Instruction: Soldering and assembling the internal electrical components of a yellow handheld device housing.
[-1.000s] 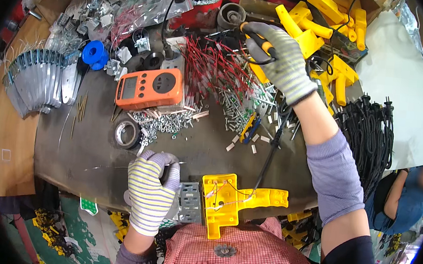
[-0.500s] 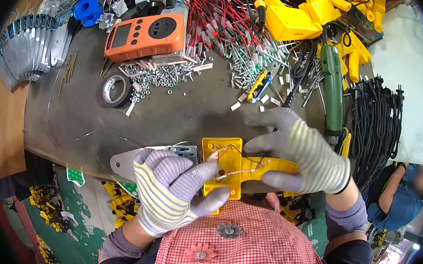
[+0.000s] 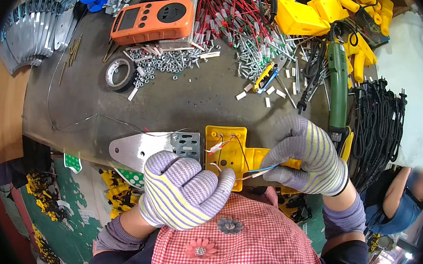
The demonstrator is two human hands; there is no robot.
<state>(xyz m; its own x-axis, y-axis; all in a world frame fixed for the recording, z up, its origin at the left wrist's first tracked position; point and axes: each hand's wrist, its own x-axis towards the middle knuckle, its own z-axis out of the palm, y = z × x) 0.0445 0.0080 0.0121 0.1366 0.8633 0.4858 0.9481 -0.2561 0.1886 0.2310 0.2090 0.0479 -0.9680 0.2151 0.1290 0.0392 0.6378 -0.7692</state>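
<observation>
a dark table above a worn green floor.

Striped yellow and purple on left glove and right glove; yellow on housing; blue, perhaps beige too, on wires; silvery on plate; checked red-and-white on apron.
</observation>
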